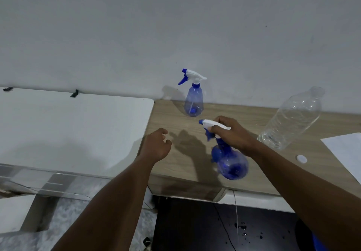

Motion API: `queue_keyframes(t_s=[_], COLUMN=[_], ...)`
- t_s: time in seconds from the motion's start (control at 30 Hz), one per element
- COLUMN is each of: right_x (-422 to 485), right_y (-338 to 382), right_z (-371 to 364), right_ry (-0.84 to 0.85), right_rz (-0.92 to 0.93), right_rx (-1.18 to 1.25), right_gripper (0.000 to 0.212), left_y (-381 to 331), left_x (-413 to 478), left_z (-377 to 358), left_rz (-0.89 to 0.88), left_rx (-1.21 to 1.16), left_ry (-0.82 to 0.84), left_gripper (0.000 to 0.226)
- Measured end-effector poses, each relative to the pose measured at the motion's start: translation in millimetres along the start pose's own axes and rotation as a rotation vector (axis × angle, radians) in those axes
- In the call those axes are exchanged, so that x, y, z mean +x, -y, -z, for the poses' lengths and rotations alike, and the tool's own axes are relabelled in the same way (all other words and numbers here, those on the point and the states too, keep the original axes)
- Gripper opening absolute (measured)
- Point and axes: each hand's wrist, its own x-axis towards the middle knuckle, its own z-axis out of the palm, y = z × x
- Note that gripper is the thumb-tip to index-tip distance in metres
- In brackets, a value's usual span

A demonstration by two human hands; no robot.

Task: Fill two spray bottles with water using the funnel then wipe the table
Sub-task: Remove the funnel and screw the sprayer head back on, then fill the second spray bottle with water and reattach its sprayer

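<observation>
Ideally the spray bottle (232, 164) is steadied by the open left hand (156, 146). Its head (208, 123) — gripped by fingers (216, 128) of the right hand (232, 133) — is unscrewed.

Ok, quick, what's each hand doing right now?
Left hand: open, fingers loosely curled, holding nothing.
Right hand: gripping the near spray bottle by its trigger head.
</observation>
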Motion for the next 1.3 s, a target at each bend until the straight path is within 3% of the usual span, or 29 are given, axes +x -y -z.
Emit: queue_keyframes(t_s=[0.23,0.5,0.93,1.03,1.1,1.2,1.3], right_x=[30.7,91.9,153.5,158.7,155.8,144.9,141.2], right_y=[36.0,48.4,-10.9,-8.1,1.8,23.8,39.8], right_z=[24.6,67.8,105.3,99.9,92.7,77.7,57.7], right_ry=[-0.23,-0.401,-0.332,-0.307,-0.399,-0.522,-0.426], right_rz=[0.227,0.222,-0.018,-0.027,0.031,0.235,0.339], right_rx=[-0.253,-0.411,-0.58,-0.625,-0.682,-0.686,-0.59], right_gripper=[0.017,0.014,0.021,0.031,0.039,0.036,0.036], left_y=[-32.3,-72.7,-106.1,-115.0,-118.4,-122.7,-132.3], left_x=[22.3,49.4,98.4,121.4,136.2,153.7,149.9], left_z=[10.6,0.3,-28.0,-30.3,-31.1,-38.5,-36.5], left_rz=[-0.059,-0.094,-0.116,-0.075,-0.063,-0.103,-0.119], left_rx=[-0.025,-0.046,-0.065,-0.146,-0.194,-0.232,-0.2], left_ry=[-0.043,-0.028,0.035,0.015,0.001,0.032,0.037], left_gripper=[0.036,0.036,0.039,0.063,0.083,0.059,0.056])
